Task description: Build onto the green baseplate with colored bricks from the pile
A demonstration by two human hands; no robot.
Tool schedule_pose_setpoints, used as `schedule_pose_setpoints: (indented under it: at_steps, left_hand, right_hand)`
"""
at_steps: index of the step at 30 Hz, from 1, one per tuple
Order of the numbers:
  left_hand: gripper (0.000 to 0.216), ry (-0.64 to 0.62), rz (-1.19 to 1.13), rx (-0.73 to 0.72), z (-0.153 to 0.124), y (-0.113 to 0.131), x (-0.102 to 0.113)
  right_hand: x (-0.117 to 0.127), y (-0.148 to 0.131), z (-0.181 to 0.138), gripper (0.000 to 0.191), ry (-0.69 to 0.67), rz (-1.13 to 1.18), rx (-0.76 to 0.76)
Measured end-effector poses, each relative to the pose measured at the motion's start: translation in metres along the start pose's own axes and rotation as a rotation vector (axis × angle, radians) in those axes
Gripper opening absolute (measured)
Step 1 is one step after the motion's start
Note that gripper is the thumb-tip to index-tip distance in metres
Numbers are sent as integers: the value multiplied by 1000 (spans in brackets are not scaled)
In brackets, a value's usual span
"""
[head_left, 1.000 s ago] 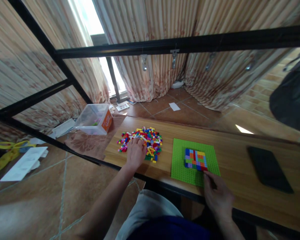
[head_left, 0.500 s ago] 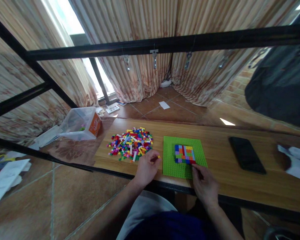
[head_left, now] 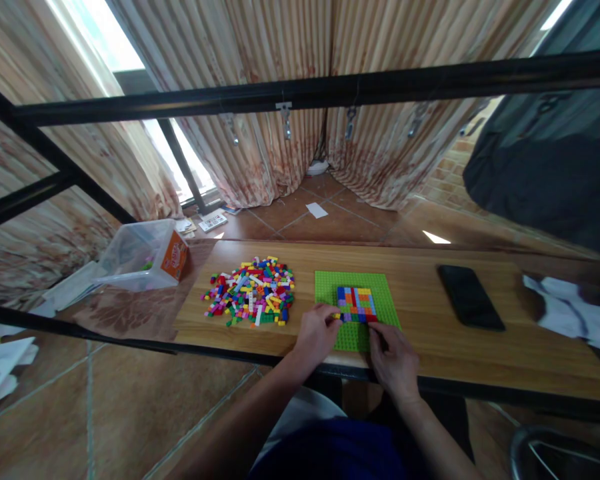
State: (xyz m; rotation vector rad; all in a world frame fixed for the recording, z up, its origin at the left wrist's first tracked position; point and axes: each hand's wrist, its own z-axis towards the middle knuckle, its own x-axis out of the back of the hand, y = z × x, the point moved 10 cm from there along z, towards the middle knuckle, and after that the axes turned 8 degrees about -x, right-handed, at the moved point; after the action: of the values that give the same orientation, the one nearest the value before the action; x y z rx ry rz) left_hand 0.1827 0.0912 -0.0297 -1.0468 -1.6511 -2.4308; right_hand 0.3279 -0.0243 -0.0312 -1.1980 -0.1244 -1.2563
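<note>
Multicoloured brick patch (head_left: 357, 305) sitting near the middle of green studded baseplate (head_left: 356, 308), flat on wooden tabletop (head_left: 430, 347), close to the near edge. Small yellow brick (head_left: 336, 316) pinched at left hand (head_left: 316, 335) fingertips, touching the patch's near-left corner; too small to tell if seated or only resting. Left hand curled, fingers closed round that piece. Right hand (head_left: 393, 358) lying on the baseplate's near-right part, fingers bent, tips touching the patch's near-right corner by a red brick; cannot tell whether pinching anything or only pressing down.

Handling, judged: hard plastic, very light, stiff, smooth-sided, so likely slippery between fingertips and easy to flick away. Best taken by two opposite side walls with thumb and forefinger, studs up, then pushed straight down from the top. Baseplate thin and light, probably prone to sliding on the smooth wood, hence worth pinning flat with the other hand. Not fragile, but small enough to drop and lose.

Loose brick pile (head_left: 251, 299) lying left of the baseplate, just beside but apart, mixed red, yellow, blue, green, white. Clear plastic tub (head_left: 143, 255) with orange label further left on a brown patterned cloth (head_left: 125, 310). Black phone (head_left: 469, 296) face down right of the baseplate, well apart. White crumpled cloth (head_left: 567, 307) at far right. Black metal frame bar (head_left: 300, 93) crossing overhead, curtains (head_left: 290, 40) behind, tiled floor (head_left: 330, 223) beyond.
</note>
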Motion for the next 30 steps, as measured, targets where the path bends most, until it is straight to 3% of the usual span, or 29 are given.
schedule_pose_setpoints:
  at_steps: [6, 18, 30]
  left_hand:
    - [23, -68, 120, 57, 1, 1, -4]
    - [11, -94, 156, 149, 6, -4, -9]
    - [17, -6, -108, 255, 10, -25, -15]
  right_hand:
    - [-1, 0, 0, 21, -5, -10, -13]
    - [-1, 1, -1, 21, 5, -15, 8]
    - [-3, 0, -1, 20, -17, -48, 6]
